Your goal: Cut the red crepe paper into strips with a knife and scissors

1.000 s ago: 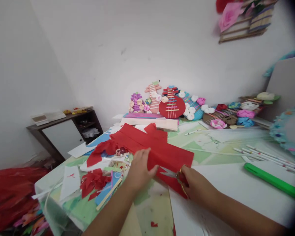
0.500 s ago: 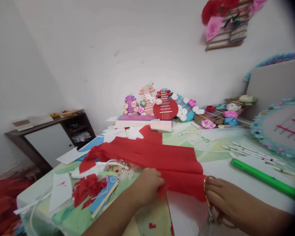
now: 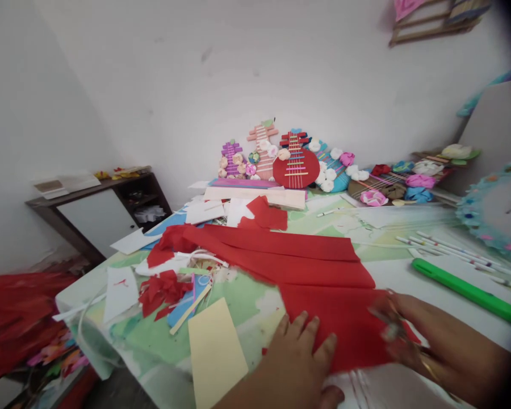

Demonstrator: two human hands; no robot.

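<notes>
A long piece of red crepe paper [image 3: 298, 255] lies across the table, with a squarish flap [image 3: 340, 324] spread toward me at its right end. My left hand [image 3: 298, 352] rests flat on that flap's left part, fingers spread. At the flap's right edge, my right hand [image 3: 434, 335] holds scissors [image 3: 430, 366] by their gold-coloured handles. The blades are blurred by motion, so whether they touch the paper cannot be told. A cream sheet of card [image 3: 217, 346] lies left of my left hand.
Red paper scraps [image 3: 164, 291] and strips litter the left side. On the right lie a green cutter-like tool [image 3: 468, 289] and several white pens [image 3: 455, 255]. Decorated paper instruments, including a red one [image 3: 296, 165], stand at the back. A low cabinet [image 3: 96, 213] stands at left.
My left hand has gone from a closed grip at the paper's front edge to lying flat. The front flap is now spread toward me. The view has shifted, and the cream card shows more.
</notes>
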